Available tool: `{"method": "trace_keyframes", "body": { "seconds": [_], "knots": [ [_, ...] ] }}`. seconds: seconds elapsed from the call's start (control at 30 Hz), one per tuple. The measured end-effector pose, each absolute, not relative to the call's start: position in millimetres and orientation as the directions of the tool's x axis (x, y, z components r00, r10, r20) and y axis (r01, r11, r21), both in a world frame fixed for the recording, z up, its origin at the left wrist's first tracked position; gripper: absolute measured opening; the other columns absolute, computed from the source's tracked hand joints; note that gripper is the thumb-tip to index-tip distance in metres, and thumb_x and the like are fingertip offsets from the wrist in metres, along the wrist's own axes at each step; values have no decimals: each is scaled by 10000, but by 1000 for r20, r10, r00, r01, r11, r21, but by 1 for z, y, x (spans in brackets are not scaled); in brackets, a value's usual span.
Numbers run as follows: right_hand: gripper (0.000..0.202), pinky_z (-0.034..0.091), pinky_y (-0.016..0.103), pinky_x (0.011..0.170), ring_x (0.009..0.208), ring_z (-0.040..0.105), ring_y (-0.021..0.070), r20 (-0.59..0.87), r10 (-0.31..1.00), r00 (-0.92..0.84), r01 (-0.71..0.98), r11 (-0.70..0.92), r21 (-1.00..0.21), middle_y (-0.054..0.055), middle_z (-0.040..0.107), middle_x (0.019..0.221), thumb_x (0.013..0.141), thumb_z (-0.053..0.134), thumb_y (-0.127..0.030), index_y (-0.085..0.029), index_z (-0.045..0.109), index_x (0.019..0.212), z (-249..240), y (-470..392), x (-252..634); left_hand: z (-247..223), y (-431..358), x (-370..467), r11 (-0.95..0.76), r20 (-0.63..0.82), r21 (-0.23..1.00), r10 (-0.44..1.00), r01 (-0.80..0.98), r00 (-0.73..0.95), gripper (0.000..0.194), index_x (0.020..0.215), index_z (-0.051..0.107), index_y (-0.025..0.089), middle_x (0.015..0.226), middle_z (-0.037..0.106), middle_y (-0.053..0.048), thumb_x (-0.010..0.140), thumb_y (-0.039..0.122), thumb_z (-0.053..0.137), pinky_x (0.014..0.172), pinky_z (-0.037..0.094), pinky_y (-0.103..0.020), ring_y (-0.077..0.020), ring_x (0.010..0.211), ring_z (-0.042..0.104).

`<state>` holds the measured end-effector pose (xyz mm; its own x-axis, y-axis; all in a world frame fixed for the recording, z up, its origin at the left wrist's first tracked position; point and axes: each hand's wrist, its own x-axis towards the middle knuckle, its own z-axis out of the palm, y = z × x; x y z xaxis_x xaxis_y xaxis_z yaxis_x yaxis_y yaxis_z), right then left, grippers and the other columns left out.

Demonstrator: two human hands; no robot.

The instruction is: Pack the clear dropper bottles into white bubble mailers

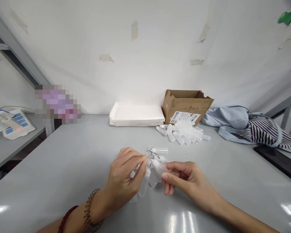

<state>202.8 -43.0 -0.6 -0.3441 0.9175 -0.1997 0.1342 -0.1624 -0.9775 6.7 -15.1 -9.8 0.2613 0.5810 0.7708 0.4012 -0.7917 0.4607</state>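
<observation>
My right hand (180, 178) grips a small translucent plastic bottle (159, 166) by its body, thumb and fingers closed around its lower end. The bottle tilts with its white cap towards my left hand (128, 173). With thumb and forefinger pinched together, that hand holds a thin wire loop (149, 159) at the cap. Below and behind the hands lie several similar bottles, among them an upright-looking one (144, 184) near my left fingers, partly covered. Another bottle (160, 150) with a wire loop lies on its side just beyond the hands.
A larger heap of clear bottles (185, 131) lies in front of an open cardboard box (188, 108). Left of the box is a stack of white padded envelopes (137, 115). A blue and striped cloth bag (244, 124) and a black phone-like slab (278, 161) lie on the grey table (70, 165).
</observation>
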Motion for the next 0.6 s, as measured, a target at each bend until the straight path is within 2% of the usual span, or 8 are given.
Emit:
{"method": "trace_keyframes", "body": {
  "seconds": [0.2, 0.4, 0.6],
  "knots": [
    [247, 469, 223, 571, 530, 596, 111, -196, 917, -348, 133, -159, -978, 7, 668, 566, 781, 690, -397, -150, 685, 769, -1, -43, 203, -9, -15, 6, -790, 766, 476, 588, 386, 259, 177, 859, 664, 160, 685, 647, -23, 808, 31, 555, 622, 450, -300, -133, 608, 562],
    [279, 486, 235, 582, 533, 601, 114, -167, 931, -326, 119, -134, -984, 14, 677, 579, 817, 643, -426, -151, 679, 789, 4, -41, 205, -4, -14, 3, -683, 645, 632, 726, 366, 239, 173, 853, 675, 171, 714, 661, -21, 850, 80, 528, 621, 460, -277, -140, 648, 587],
    [262, 487, 228, 571, 534, 604, 110, -144, 928, -342, 112, -111, -987, 18, 674, 579, 821, 643, -402, -146, 673, 771, 6, -41, 207, -8, -15, 3, -689, 644, 640, 722, 340, 252, 201, 1002, 654, 144, 797, 658, -43, 854, 82, 533, 675, 467, -285, -147, 728, 580]
  ]
}}
